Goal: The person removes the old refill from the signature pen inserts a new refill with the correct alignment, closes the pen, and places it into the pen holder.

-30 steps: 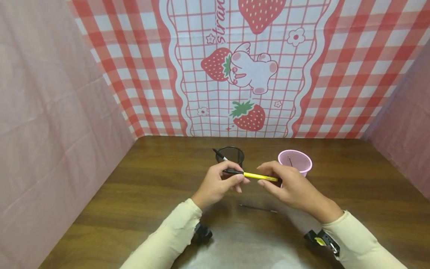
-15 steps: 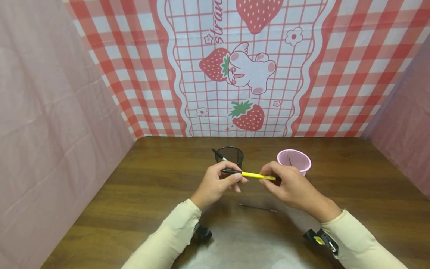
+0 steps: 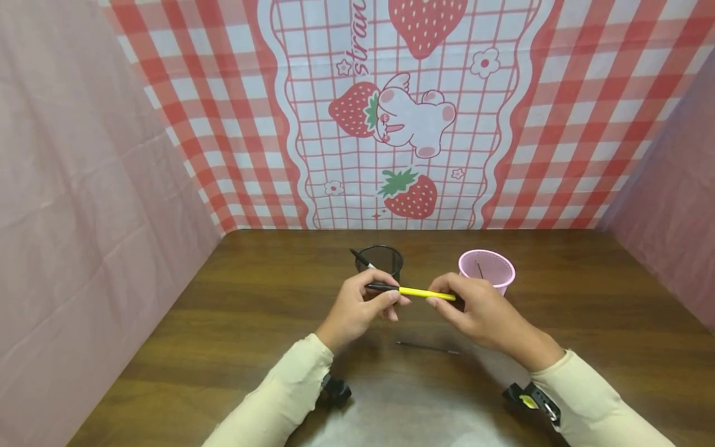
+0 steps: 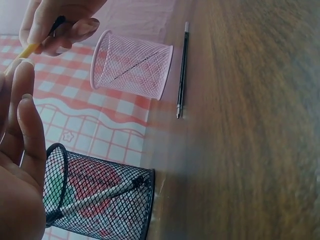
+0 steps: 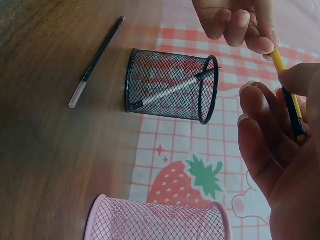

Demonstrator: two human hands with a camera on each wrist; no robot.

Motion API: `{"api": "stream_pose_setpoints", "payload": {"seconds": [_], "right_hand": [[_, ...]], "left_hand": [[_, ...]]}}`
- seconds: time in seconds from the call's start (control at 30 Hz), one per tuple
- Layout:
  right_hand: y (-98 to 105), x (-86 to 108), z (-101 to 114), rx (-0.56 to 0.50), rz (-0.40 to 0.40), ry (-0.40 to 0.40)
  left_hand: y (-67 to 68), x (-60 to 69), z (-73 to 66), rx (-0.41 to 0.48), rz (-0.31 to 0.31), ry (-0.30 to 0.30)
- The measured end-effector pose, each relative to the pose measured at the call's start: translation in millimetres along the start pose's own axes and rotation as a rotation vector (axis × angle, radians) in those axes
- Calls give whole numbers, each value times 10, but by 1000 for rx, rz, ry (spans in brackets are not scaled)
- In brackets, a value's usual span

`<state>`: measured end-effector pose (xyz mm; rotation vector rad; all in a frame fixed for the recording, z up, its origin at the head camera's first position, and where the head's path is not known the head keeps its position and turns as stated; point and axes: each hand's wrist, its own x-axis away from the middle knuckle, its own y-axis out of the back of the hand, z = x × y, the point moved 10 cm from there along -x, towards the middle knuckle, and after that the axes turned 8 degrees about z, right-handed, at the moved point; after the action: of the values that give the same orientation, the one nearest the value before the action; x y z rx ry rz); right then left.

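A pen [image 3: 414, 292] with a yellow barrel and a black end lies level between both hands above the table. My left hand [image 3: 356, 308] pinches its black part between thumb and fingers. The yellow end is gripped by my right hand [image 3: 481, 312], which hides the tip there. On the table below lies a thin dark pen refill [image 4: 184, 70] with a pale end. Behind the left hand stands a black mesh cup [image 5: 170, 85] holding a black and white pen [image 3: 362, 257]. Behind the right hand is a pink mesh cup [image 3: 496, 285] with a thin dark stick inside.
The brown wooden table [image 3: 195, 347] runs back to a red and white checked cloth [image 3: 240, 124] with strawberry prints. Pink cloths [image 3: 84, 186] hang at the left and right sides.
The pen's yellow end looks plain now, where a darker patch showed earlier. The right fingers have shifted slightly on the barrel. Both hands stay nearly in place.
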<state>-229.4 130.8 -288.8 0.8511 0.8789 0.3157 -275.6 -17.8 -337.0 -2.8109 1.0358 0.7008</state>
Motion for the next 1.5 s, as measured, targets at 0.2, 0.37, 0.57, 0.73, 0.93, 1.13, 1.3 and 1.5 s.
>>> {"api": "stream_pose_setpoints", "payload": {"seconds": [0.2, 0.37, 0.57, 0.73, 0.93, 1.13, 1.3, 1.5], "right_hand": [[-29, 8, -13, -21, 20, -25], [-27, 6, -24, -64, 28, -43], [-58, 9, -34, -106, 50, -58], [-48, 16, -39, -120, 38, -55], [-48, 16, -40, -119, 34, -42], [-52, 23, -31, -122, 31, -25], [-60, 13, -20, -135, 36, -12], [-60, 3, 7, -145, 38, 10]], "left_hand": [[-3, 7, -7, 11, -4, -4], [-19, -6, -14, 1, 4, -1], [-27, -4, -20, -8, 9, -11], [-37, -15, -36, -3, 17, -34], [-43, -18, -39, -14, 22, -38], [-56, -11, -43, -28, 32, -25], [-58, -7, -49, -19, 30, -28], [-51, 3, -40, 0, 21, -24]]}}
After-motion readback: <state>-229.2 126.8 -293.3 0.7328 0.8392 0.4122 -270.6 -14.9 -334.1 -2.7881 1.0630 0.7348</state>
